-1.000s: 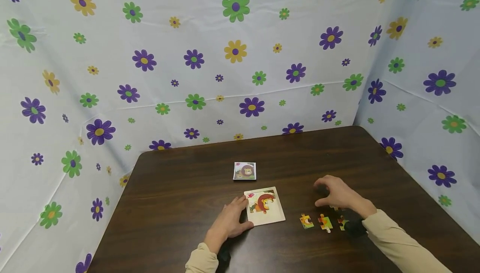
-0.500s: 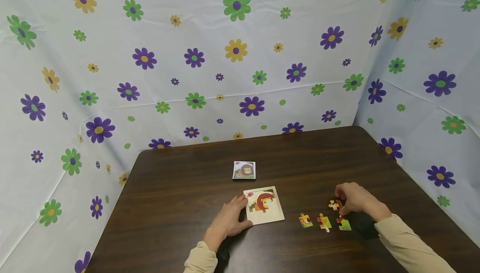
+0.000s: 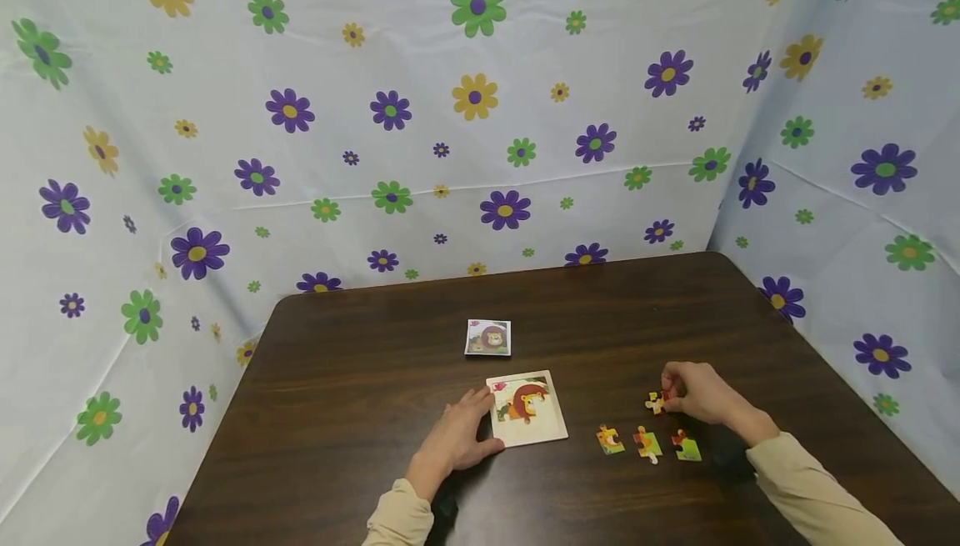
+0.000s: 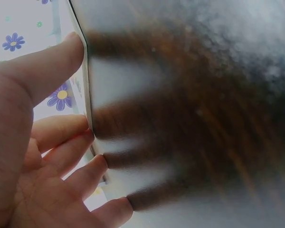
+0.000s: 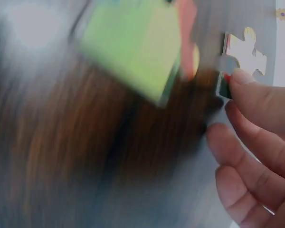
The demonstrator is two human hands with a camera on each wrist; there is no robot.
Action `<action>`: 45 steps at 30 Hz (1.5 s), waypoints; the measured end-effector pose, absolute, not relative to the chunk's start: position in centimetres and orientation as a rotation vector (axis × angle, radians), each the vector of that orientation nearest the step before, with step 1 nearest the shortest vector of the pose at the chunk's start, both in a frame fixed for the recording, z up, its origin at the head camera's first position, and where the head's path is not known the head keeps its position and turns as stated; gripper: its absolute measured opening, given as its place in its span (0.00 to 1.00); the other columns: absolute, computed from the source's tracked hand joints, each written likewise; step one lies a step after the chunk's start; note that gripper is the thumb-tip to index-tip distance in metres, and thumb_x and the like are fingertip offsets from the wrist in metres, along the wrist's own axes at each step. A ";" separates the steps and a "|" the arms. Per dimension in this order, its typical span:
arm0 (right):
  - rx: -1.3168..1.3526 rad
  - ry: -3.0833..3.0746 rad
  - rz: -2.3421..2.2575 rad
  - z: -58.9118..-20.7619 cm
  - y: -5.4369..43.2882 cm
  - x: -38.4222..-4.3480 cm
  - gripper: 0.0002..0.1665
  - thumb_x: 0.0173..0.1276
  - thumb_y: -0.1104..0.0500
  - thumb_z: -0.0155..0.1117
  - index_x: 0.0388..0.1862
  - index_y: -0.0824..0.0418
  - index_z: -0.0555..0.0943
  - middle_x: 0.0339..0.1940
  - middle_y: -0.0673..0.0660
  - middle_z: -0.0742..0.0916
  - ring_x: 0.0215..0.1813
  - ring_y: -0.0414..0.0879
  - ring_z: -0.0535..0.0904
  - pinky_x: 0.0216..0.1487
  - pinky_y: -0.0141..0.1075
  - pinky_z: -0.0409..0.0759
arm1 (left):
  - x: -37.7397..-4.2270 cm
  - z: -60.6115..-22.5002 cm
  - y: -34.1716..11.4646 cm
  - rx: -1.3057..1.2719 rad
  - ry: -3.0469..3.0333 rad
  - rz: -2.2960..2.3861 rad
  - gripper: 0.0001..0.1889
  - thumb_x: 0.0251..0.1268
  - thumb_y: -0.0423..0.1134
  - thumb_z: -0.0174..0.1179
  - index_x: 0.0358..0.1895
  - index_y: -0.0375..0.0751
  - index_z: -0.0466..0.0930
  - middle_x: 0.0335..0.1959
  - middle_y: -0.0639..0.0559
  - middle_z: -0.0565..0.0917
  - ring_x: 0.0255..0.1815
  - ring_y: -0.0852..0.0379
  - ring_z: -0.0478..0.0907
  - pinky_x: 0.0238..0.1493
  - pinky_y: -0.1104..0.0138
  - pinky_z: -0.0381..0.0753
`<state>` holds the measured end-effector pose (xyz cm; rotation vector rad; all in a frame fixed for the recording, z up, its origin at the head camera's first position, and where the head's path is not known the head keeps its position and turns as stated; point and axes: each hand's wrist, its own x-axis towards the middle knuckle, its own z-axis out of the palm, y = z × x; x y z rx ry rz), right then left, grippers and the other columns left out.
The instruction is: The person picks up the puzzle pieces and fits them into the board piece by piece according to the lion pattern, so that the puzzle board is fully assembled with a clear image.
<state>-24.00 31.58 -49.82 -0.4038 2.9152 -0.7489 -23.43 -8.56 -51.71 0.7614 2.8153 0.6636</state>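
In the head view, the right hand (image 3: 703, 396) pinches a puzzle piece (image 3: 655, 403) to the right of the lion tray (image 3: 551, 428); whether the piece is off the table (image 3: 375, 354) I cannot tell. Three loose pieces (image 3: 647, 444) lie nearer the person. The left hand (image 3: 456, 436) touches the tray's left side, thumb and fingers apart.

The left wrist view shows that thumb and fingertips along the tray's edge.

In the right wrist view, the thumb clamps the piece at one end against a finger (mostly hidden), leaving its knobs free. It looks thin, stiff and light; gripping opposite edges should suit, since the printed face may slip.
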 end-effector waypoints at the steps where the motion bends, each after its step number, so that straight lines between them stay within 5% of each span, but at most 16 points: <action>1: -0.407 2.936 -0.774 -49.9 31.4 -24.1 0.15 0.53 0.65 0.74 0.29 0.58 0.73 0.22 0.46 0.76 0.24 0.39 0.69 0.25 0.33 0.67 | -23.4 -51.7 -8.5 0.762 2.815 0.664 0.35 0.52 0.49 0.70 0.63 0.35 0.73 0.66 0.40 0.71 0.67 0.36 0.65 0.57 0.35 0.65; 5: -0.411 3.016 -0.987 -49.7 30.0 -24.8 0.11 0.56 0.63 0.73 0.30 0.58 0.78 0.24 0.46 0.79 0.25 0.36 0.73 0.26 0.30 0.73 | -23.5 -51.6 -8.5 0.767 2.814 0.655 0.35 0.53 0.49 0.69 0.63 0.35 0.72 0.66 0.40 0.71 0.68 0.37 0.64 0.57 0.35 0.65; 14: -0.348 2.574 -1.616 -47.6 24.2 -25.9 0.11 0.64 0.63 0.66 0.42 0.69 0.81 0.33 0.59 0.85 0.36 0.60 0.84 0.38 0.47 0.83 | -23.8 -51.4 -8.4 0.780 2.829 0.659 0.35 0.53 0.48 0.69 0.63 0.35 0.73 0.66 0.40 0.71 0.67 0.36 0.65 0.56 0.34 0.65; 32: -0.112 2.348 -1.744 -51.3 16.4 -25.5 0.14 0.60 0.66 0.68 0.42 0.75 0.79 0.28 0.59 0.86 0.29 0.51 0.85 0.33 0.41 0.84 | -23.6 -51.5 -8.3 0.756 2.809 0.669 0.34 0.53 0.48 0.70 0.63 0.36 0.73 0.67 0.41 0.71 0.68 0.37 0.64 0.58 0.35 0.65; 45: 0.006 2.574 -1.589 -51.9 14.7 -24.9 0.06 0.55 0.66 0.71 0.31 0.67 0.84 0.19 0.54 0.85 0.21 0.46 0.83 0.25 0.36 0.81 | -23.4 -51.5 -8.6 0.740 2.802 0.678 0.35 0.52 0.48 0.70 0.63 0.35 0.72 0.67 0.40 0.70 0.68 0.36 0.64 0.58 0.35 0.64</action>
